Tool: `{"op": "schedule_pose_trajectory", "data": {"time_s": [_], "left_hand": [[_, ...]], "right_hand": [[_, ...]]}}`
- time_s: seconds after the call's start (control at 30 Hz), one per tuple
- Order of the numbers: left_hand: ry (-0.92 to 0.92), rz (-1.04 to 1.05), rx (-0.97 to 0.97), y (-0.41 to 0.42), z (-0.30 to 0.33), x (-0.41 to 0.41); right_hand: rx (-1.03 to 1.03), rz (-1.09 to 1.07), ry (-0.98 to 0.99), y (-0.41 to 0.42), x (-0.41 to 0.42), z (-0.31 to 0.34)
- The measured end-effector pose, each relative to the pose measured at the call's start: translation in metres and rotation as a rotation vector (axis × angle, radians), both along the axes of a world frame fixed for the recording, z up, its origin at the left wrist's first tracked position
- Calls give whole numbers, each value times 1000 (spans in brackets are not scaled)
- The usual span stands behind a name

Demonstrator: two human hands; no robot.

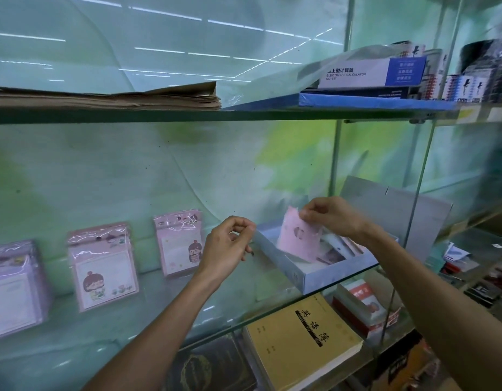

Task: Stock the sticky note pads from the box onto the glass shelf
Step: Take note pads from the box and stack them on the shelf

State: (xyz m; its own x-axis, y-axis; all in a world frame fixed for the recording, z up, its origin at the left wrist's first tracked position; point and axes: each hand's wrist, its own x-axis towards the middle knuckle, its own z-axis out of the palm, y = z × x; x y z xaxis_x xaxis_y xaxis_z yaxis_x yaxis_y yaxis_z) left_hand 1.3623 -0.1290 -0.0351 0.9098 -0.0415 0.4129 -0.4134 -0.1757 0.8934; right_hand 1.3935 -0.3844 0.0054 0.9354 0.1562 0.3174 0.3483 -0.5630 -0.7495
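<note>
My right hand [331,215] pinches the top of a pink pad [299,238], tilted above the box [328,273] at centre right. My left hand [227,244] is curled at the box's left wall; whether it grips, I cannot tell.

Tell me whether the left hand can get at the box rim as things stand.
Probably yes: the left hand sits right at the box near corner, fingers curled, holding nothing visible, nothing between them.
</note>
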Motion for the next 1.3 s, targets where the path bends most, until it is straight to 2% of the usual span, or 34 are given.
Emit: {"op": "schedule_pose_trajectory", "data": {"time_s": [0.13,0.23,0.43,0.57,0.63,0.73,0.83,0.9,0.97,1.03,1.1,1.17,1.3], "left_hand": [[23,-18,-69,1,4,0],[38,-34,-127,0,7,1],[74,-80,-226,-5,15,0],[47,-74,-243,-3,18,3],[79,-68,-336,1,20,4],[158,-72,-547,10,26,7],[183,-95,-657,19,30,10],[196,-115,-688,21,31,10],[202,-154,-694,23,32,6],[205,-205,-681,25,33,2],[218,-206,-689,29,33,-2],[222,-167,-694,35,33,-3],[206,-107,-707,49,33,-4]], "right_hand": [[304,-136,-42,14,-2,2],[458,-156,-34,29,-6,3],[511,-113,-2,52,-16,7],[380,-91,-50,66,-31,7],[301,-79,-137,70,-36,5],[28,-30,-311,68,-36,-2],[-225,121,-431,70,-37,-6],[-425,128,-609,73,-30,-9],[-477,64,-805,78,-23,-14],[-386,-6,-911,85,-21,-17],[-219,-73,-828,93,-26,-15],[72,-105,-557,98,-29,-11],[775,-5,-5,104,-31,-1]]}}
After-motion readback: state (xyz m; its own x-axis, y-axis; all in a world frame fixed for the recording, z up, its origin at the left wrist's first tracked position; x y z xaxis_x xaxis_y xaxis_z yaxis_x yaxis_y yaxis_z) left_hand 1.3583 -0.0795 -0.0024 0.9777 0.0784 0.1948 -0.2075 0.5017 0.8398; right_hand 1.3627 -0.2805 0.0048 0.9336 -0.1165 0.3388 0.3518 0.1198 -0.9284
